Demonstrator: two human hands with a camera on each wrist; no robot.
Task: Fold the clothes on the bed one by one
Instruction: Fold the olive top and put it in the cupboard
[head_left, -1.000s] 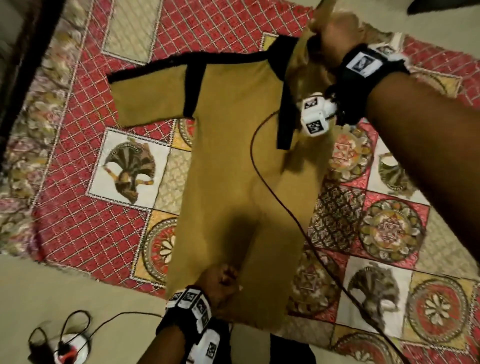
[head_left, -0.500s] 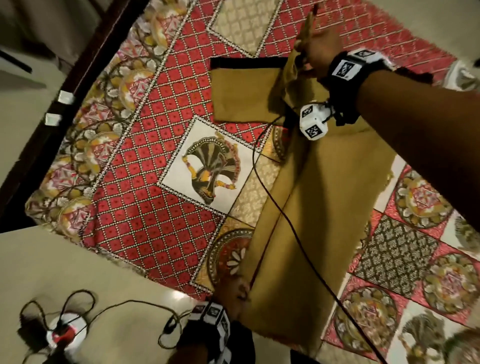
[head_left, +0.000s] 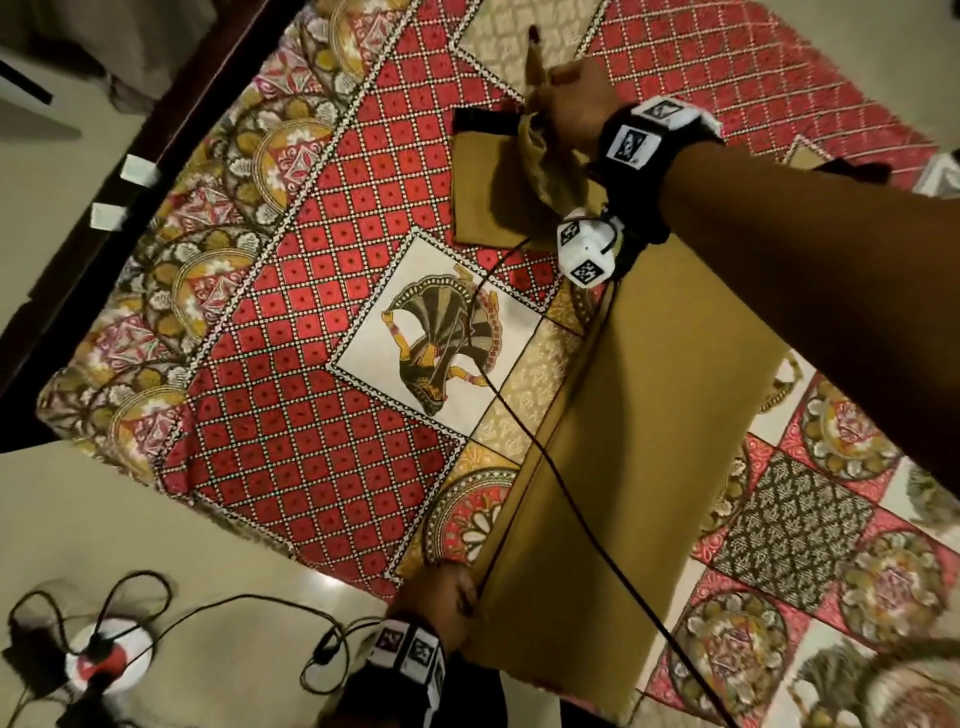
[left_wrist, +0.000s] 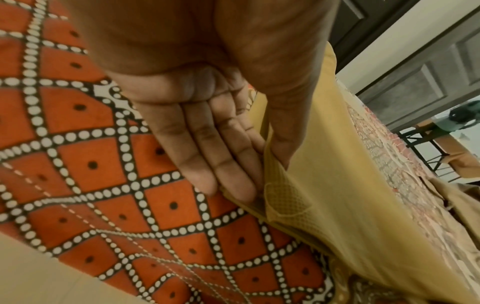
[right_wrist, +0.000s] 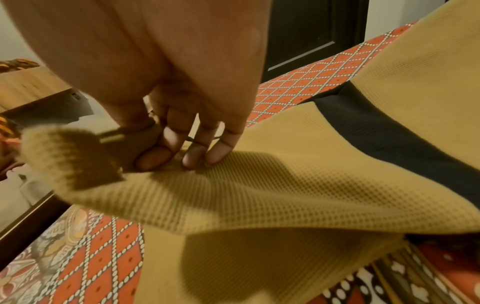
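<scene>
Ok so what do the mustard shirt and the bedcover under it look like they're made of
Mustard shirt: looks like a waffle or pique knit, matte, going by the fine grid of small cells; it drapes softly from the right hand. Its black trim looks smoother and finely ribbed.

Bedcover: seemingly a flat printed woven cloth, matte, with sharp diamond and dot patterns. The fibre of either can't be told.
</scene>
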